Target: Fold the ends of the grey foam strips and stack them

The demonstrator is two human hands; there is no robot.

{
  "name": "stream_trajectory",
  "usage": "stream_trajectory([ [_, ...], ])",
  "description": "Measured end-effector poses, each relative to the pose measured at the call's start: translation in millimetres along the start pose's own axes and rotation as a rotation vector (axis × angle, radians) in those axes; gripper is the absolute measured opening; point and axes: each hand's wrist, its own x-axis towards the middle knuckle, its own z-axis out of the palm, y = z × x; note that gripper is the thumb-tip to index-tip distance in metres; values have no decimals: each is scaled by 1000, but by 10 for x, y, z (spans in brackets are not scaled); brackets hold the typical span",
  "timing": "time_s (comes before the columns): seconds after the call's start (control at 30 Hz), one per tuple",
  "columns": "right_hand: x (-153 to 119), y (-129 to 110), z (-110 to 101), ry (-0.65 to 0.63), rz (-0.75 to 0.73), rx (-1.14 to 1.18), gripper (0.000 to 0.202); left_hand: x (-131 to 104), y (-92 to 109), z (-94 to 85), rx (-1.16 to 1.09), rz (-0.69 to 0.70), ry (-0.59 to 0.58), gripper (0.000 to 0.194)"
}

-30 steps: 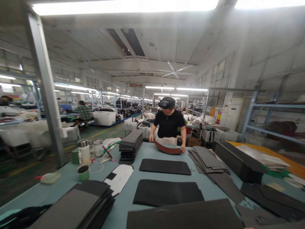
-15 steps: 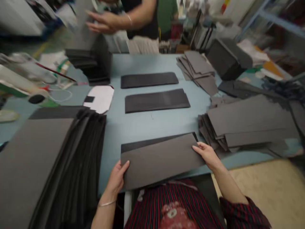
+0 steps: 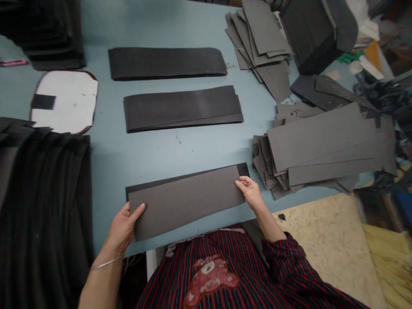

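Observation:
A long grey rectangular sheet (image 3: 186, 201) is held by its two short ends at the near side of the table. My left hand (image 3: 124, 225) pinches its left end, thumb on top and fingers beneath. At the right end my right hand (image 3: 250, 191) grips the edge between thumb and fingers. Under the grey sheet, a black strip (image 3: 243, 168) shows along the far edge and far right corner; the rest of it is covered. The two pieces are slightly out of line. Farther off lie two dark strip stacks, the nearer one (image 3: 183, 109) and the farther one (image 3: 167, 63).
Loose grey sheets (image 3: 318, 137) are heaped at right, with a smaller pile (image 3: 265, 34) behind. A tall row of dark panels (image 3: 45, 206) fills the left side. A white rounded template (image 3: 64, 103) and another dark stack (image 3: 58, 34) are beyond it on the blue table (image 3: 199, 148).
The view has tilted down, and the co-worker is out of frame. Both hands keep hold of the grey sheet, which has shifted away from my body, farther onto the table.

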Motion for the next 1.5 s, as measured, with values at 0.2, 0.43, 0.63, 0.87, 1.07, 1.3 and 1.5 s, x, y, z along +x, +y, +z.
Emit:
stream_trajectory([
  [0.2,144,-29,265,-126,49,-57,45,-85,-236,-272,-36,-111,113,54],
  [0.43,70,-161,206,-128,73,-10,41,-142,-172,-274,-88,-103,90,57],
  [0.63,6,-65,64,2,-17,-121,36,-187,29,-131,-34,-89,88,57],
  [0.87,81,50,105,65,-136,-125,39,-194,9,-92,40,-47,143,56],
  [1.07,88,59,127,75,-382,-399,38,-154,-94,-84,42,-51,315,37],
  [1.3,159,133,113,57,-469,-483,19,-208,25,9,61,-40,375,36],
  [1.5,189,179,110,63,-457,-457,19,-197,1,-51,102,-10,403,42],
])
